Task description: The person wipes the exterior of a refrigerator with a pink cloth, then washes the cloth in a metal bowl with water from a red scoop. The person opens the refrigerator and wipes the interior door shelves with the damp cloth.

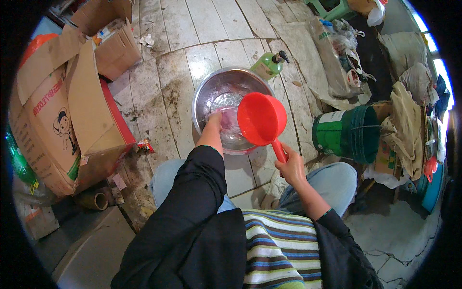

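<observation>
A round stainless steel basin (202,83) stands on the tiled floor before me. My left hand (215,118) reaches inside it, at a translucent pinkish thing (230,119); its fingers are mostly hidden, so its grip cannot be told. My right hand (293,166) is closed around the handle of a red plastic water ladle (262,118). The ladle is tilted over the right side of the basin and hides part of it. Behind the basin's upper right rim is a green pump bottle (267,66) with a black pump head.
Open cardboard boxes (97,97) are on the left, with a small red wrapper (145,146) beside them. A green plastic bucket (346,133) lies on its side at the right. Farther right, plastic bags (346,47) and cloths (406,126) are piled. The floor tiles (173,97) are stained.
</observation>
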